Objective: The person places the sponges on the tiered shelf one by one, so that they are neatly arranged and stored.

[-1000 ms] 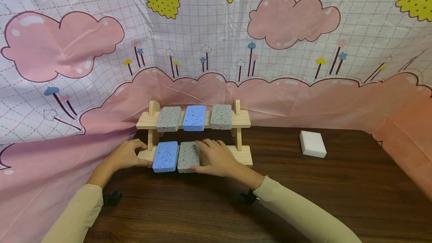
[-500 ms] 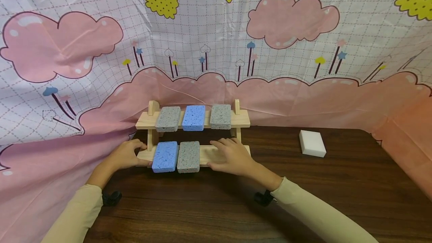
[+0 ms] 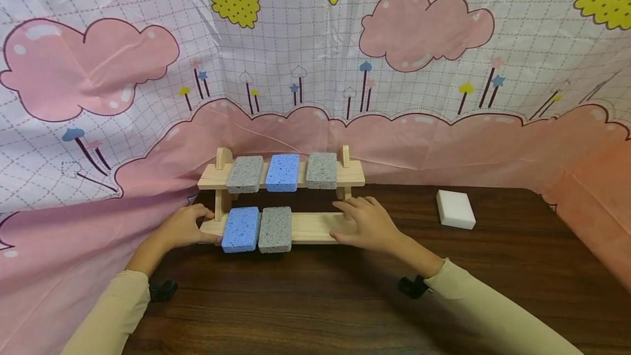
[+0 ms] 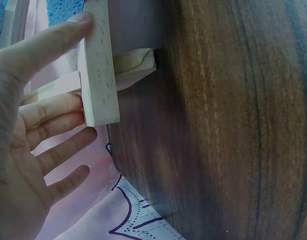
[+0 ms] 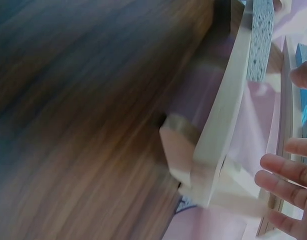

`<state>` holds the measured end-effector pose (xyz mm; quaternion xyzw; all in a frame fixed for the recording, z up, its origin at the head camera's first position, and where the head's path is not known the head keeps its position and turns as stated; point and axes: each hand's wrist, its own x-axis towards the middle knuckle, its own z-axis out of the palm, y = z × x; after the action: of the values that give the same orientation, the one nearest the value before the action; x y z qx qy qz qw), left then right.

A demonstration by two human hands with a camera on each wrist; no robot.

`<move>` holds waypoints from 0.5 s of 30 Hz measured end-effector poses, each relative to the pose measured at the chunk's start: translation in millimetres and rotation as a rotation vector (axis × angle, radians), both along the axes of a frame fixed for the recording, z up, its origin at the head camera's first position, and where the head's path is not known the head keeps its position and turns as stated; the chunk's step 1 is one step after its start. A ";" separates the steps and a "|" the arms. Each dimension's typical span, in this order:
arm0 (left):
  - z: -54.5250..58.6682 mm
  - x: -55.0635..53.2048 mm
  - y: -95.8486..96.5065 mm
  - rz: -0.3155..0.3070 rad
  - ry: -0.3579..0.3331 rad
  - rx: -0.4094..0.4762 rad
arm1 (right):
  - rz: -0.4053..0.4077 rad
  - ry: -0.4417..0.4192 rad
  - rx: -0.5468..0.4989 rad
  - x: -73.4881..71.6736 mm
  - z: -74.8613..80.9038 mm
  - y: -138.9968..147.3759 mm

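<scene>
A two-tier wooden rack [image 3: 315, 228] stands at the back of the table. On its upper shelf lie a grey sponge [image 3: 245, 173], a blue sponge [image 3: 283, 172] and another grey sponge [image 3: 322, 170]. Its lower shelf carries a blue sponge [image 3: 241, 229] and a grey sponge [image 3: 275, 229], side by side on the left half. My left hand [image 3: 182, 226] holds the lower shelf's left end, thumb at the front edge and fingertips against the board [image 4: 99, 75]. My right hand [image 3: 372, 225], holding nothing, hovers by the lower shelf's right end with fingers spread [image 5: 288, 172].
A white sponge-like block [image 3: 455, 209] lies alone on the dark wooden table [image 3: 296, 300], right of the rack. A patterned cloth [image 3: 424, 141] hangs close behind the rack and along both sides.
My right hand has drawn away from the grey sponge on the lower shelf and moved right to the shelf's end. My left hand and the sponges have stayed put.
</scene>
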<state>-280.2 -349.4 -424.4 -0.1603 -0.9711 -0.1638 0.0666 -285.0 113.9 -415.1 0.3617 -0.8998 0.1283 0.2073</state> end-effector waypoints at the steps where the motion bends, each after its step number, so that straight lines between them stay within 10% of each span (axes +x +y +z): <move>1: -0.2 -0.3 -0.2 -0.001 0.000 0.000 | -0.005 0.007 0.002 -0.5 0.2 3.3; 15: -2.4 -2.0 -1.6 -0.002 0.000 0.009 | -0.097 0.019 0.018 -7.4 0.3 58.7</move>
<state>-282.2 -351.0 -426.8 -0.1608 -0.9702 -0.1682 0.0670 -292.4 172.6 -414.8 0.3209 -0.9153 0.1068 0.2186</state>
